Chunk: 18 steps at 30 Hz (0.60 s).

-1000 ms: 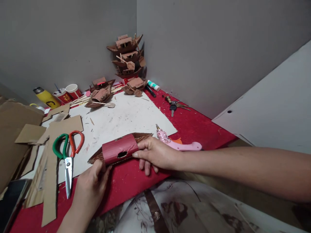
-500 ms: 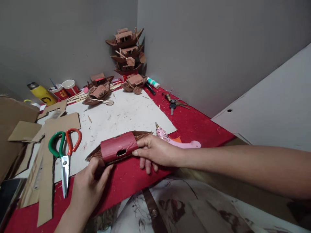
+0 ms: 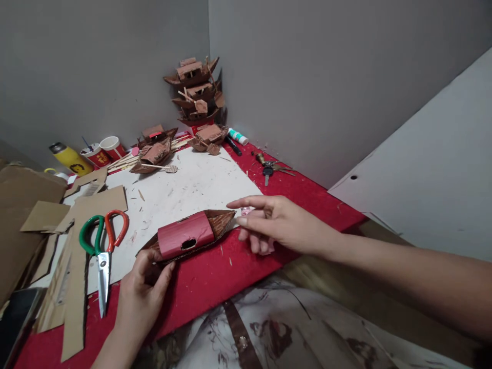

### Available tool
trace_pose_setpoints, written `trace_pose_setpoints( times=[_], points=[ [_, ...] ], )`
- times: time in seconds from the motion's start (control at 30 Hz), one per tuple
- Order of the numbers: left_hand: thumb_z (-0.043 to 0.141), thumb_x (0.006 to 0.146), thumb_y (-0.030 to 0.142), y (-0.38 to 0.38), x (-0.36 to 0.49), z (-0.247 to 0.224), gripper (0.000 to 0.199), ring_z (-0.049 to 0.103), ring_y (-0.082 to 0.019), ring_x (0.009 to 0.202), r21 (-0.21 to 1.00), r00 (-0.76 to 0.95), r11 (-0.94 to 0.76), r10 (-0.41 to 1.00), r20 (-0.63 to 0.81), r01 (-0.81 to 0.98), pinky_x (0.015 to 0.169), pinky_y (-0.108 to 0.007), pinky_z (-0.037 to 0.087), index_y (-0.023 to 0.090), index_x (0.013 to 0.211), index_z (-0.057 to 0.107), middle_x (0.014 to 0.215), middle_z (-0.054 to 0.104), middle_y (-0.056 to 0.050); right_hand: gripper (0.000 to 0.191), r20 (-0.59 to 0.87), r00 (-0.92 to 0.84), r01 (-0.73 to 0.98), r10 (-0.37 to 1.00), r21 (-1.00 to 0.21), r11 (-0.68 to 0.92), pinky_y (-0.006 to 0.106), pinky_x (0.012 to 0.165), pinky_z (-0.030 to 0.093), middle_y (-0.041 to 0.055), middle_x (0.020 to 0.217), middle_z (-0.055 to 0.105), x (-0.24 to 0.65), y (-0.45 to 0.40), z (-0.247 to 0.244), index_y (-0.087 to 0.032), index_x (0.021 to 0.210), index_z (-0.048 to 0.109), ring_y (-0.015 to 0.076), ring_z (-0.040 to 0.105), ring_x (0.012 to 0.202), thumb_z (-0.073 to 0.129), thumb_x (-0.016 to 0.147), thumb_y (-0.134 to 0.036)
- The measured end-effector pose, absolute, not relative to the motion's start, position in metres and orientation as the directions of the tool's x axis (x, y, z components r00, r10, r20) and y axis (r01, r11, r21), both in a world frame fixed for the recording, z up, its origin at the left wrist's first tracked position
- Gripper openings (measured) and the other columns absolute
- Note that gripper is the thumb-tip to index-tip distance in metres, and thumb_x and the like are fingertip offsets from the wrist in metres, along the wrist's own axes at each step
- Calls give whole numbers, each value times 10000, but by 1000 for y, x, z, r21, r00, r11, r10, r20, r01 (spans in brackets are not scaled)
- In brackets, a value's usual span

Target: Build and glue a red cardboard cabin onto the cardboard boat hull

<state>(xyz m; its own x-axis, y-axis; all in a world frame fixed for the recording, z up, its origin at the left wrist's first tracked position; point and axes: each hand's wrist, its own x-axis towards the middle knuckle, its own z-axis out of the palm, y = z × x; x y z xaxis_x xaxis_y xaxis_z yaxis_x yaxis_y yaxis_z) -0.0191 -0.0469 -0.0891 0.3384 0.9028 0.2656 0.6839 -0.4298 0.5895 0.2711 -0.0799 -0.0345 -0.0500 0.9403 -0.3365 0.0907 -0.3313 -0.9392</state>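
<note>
A small brown cardboard boat (image 3: 221, 221) with a curved red cover (image 3: 172, 237) rests at the near edge of the white sheet. The cover has a dark oval hole in its near side. My left hand (image 3: 144, 287) grips the boat's left end between thumb and fingers. Just off the pointed right end is my right hand (image 3: 277, 223), its index finger and thumb apart. Behind its fingers a bit of the pink glue gun (image 3: 246, 210) shows; the rest of that tool is mostly hidden.
Scissors (image 3: 102, 261) with green and orange handles lie on cardboard strips (image 3: 75, 302) at left. Several finished boats (image 3: 156, 154) stand at the back, beside paper cups (image 3: 112, 148) and a yellow bottle (image 3: 71, 160). Keys (image 3: 268, 173) lie on the red cloth (image 3: 307, 195).
My right hand has let go of the boat's right end and moved right, over the pink glue gun. My left hand still holds the left end. The view has shifted slightly.
</note>
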Motion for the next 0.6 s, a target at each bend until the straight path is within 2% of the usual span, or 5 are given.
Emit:
trace_pose_setpoints(
  times=[0.1,0.23,0.33,0.43,0.6],
  points=[
    [625,845,388,-46,-18,-90,207,531,-119,504,646,319,-373,925,206,665,486,-205,416,236,910,501,616,592,55,387,-80,-20,371,997,-926,-67,290,607,590,88,975,702,281,-78,-42,-179,1256,567,175,680,746,561,887,-293],
    [621,841,392,-46,-18,-91,209,571,-130,546,702,305,-323,939,157,635,512,-216,437,233,907,501,663,617,39,575,237,-242,749,941,-571,336,479,1047,416,181,1325,562,284,-67,-51,-116,1347,519,309,502,1237,656,822,-306],
    [623,839,385,-47,-16,-89,203,578,-131,563,724,288,-302,946,149,620,521,-219,441,230,912,515,689,633,31,880,170,-391,803,905,-416,425,507,1070,361,249,1403,470,278,-54,-49,-40,1461,353,363,422,1299,754,748,-364],
    [635,832,376,-47,-11,-85,199,541,-120,503,735,264,-290,952,156,613,479,-210,413,227,914,532,615,603,53,1080,141,-486,783,862,-368,502,527,1018,379,255,1421,443,267,-39,-44,-91,1535,181,383,438,1274,794,692,-376],
    [638,834,382,-47,-9,-81,197,592,-139,515,753,262,-274,955,139,598,489,-225,449,218,920,572,596,620,41,1053,62,-579,744,813,-367,558,443,859,458,184,1250,591,249,-22,-39,-212,1558,108,352,572,1097,733,720,-343]
  ],
)
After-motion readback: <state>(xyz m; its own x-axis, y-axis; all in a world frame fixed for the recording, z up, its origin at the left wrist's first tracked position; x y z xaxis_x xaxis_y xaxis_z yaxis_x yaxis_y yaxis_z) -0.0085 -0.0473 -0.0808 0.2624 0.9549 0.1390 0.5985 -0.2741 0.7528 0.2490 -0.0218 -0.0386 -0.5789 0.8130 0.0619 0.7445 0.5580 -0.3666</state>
